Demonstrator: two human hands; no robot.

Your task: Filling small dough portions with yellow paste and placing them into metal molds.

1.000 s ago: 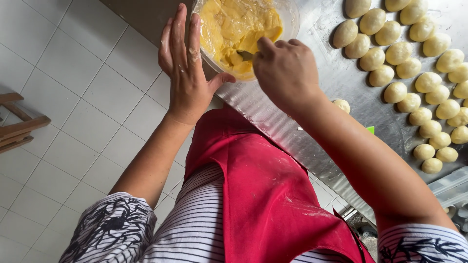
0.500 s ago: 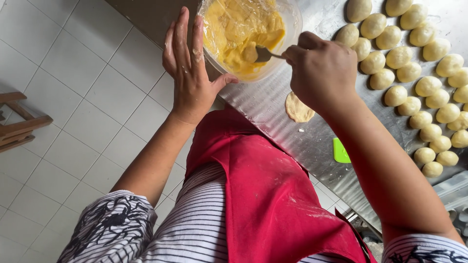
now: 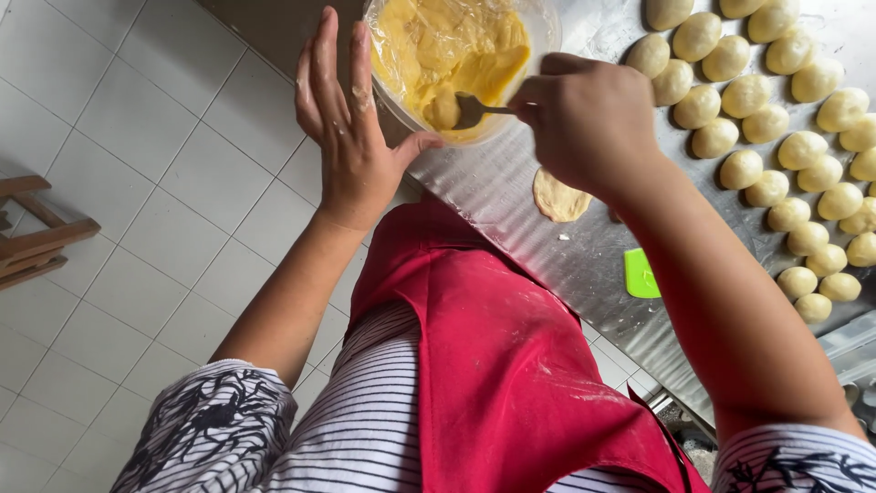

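While right hand [image 3: 589, 123] pinches spoon [image 3: 470, 110], left hand [image 3: 347, 128] spread on bowl [image 3: 547, 27], dough balls [image 3: 766, 123] beside.

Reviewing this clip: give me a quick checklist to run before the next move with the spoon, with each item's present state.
1. Bowl steadied: ok, the left hand lies flat against its side.
2. Spoon gripped: ok, the right hand is closed on the handle.
3. Spoon loaded: ok, a lump of yellow filling sits on it inside the bowl.
4. Flattened dough disc open to reach: ok, it lies bare on the metal table, below the right hand.
5. Green scraper out of the way: ok, apart from the disc.
6. Dough balls undisturbed: ok, in rows to the right.
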